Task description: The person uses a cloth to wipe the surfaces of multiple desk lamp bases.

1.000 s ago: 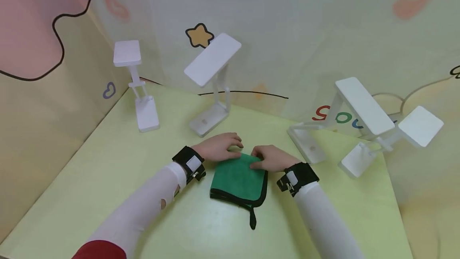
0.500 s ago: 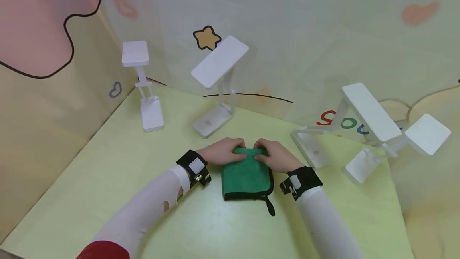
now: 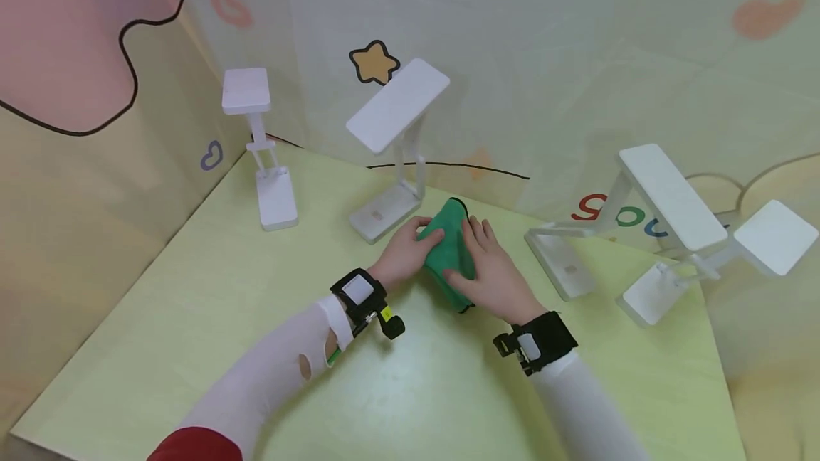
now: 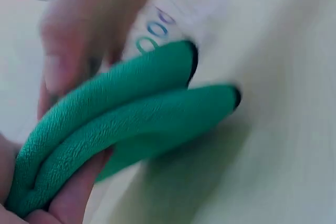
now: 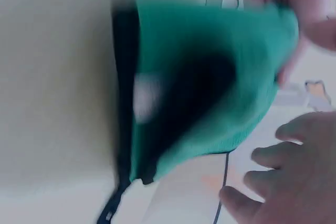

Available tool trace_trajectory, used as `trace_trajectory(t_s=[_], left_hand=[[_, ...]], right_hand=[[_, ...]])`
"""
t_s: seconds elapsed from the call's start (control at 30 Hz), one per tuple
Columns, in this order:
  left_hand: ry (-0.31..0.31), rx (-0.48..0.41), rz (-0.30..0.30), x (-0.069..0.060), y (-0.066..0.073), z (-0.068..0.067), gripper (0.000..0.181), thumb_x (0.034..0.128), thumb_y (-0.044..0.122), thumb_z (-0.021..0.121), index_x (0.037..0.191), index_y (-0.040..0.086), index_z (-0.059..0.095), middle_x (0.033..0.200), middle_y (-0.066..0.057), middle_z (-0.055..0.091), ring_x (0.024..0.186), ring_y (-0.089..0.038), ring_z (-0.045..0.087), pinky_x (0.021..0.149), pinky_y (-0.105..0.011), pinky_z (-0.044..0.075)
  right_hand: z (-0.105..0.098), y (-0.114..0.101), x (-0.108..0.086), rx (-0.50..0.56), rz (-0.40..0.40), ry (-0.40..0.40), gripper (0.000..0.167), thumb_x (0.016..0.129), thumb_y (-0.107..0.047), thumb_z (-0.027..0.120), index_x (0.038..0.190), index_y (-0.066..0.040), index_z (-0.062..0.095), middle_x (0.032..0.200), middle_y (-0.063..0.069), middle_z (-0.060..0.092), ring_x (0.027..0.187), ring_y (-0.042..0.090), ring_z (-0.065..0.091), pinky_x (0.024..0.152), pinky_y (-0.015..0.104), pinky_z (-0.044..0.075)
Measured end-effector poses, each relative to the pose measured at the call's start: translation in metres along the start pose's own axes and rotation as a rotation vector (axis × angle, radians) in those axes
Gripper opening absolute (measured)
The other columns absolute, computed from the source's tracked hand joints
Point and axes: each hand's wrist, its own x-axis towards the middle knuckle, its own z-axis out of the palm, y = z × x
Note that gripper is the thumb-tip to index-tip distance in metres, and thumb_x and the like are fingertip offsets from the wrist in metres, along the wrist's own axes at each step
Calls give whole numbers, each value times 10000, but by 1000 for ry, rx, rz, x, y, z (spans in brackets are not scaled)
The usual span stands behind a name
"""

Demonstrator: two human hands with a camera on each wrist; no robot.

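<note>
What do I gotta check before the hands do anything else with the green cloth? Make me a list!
1. Left hand holding the green cloth: ok, it pinches one side.
2. Right hand gripping too: not ok, its fingers are spread, not curled round the cloth.
3. Right hand touching the cloth: cannot tell, they overlap in the head view.
4. Cloth lying flat: not ok, it's bent over in layers.
5. Black loop out of the hands: ok, it hangs loose in the right wrist view.
6. Lamp nearest the left hand standing up: ok.

2 arms (image 3: 272, 368) stretched forward, left hand (image 3: 405, 251) gripping, right hand (image 3: 493, 272) spread
</note>
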Motion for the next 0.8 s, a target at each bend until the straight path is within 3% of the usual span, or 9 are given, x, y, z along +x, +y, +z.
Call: trace_trajectory(t_s=[0.1,0.2,0.37,0.5,0.57,0.67,0.8], left_hand=[[47,-199,-74,1,5,6,553,1128,292,582,1550,-42,453,1326,-189,660,1058,-208,682,863,-310,565],[61,-336,-132,1,9,11,551,1125,262,586,1555,-52,444,1304,-205,669,1002,-202,685,833,-308,575],[52,-381,-147,-2,16,17,541,1111,201,599,1560,-51,431,1278,-203,677,949,-176,698,844,-321,605],[34,-395,-145,-5,19,21,547,1106,184,607,1562,-50,417,1288,-217,667,986,-196,710,897,-366,610],[27,-403,-140,-4,19,21,553,1103,177,611,1565,-48,407,1286,-225,662,998,-211,711,902,-372,611],[25,-409,-128,-2,17,21,570,1100,175,619,1573,-44,390,1291,-232,649,1019,-232,712,894,-368,614],[7,-418,-120,-1,15,18,597,1099,178,623,1590,-34,357,1338,-240,624,1064,-244,702,901,-355,608]], right_hand=[[6,-10,-3,-53,-27,-22,1127,935,-536,767,1684,39,153,1740,289,133,1603,495,90,1249,621,241],[12,-14,-4,-100,-42,21,1135,900,-443,836,1685,38,171,1730,299,171,1591,507,147,1258,607,229],[21,-14,-1,-145,-10,160,945,907,-152,812,1665,35,280,1669,303,339,1544,492,315,1214,595,338],[23,-15,1,-150,47,234,873,883,-26,789,1645,13,364,1609,293,448,1460,471,467,1035,598,526],[22,-15,2,-155,71,250,854,876,23,762,1640,3,382,1596,287,470,1374,471,559,879,581,594],[22,-15,3,-158,96,248,831,874,80,703,1639,-4,391,1594,287,472,1193,478,676,673,526,599],[20,-17,4,-166,104,222,823,874,102,686,1636,2,392,1597,293,464,1010,477,728,573,471,564]])
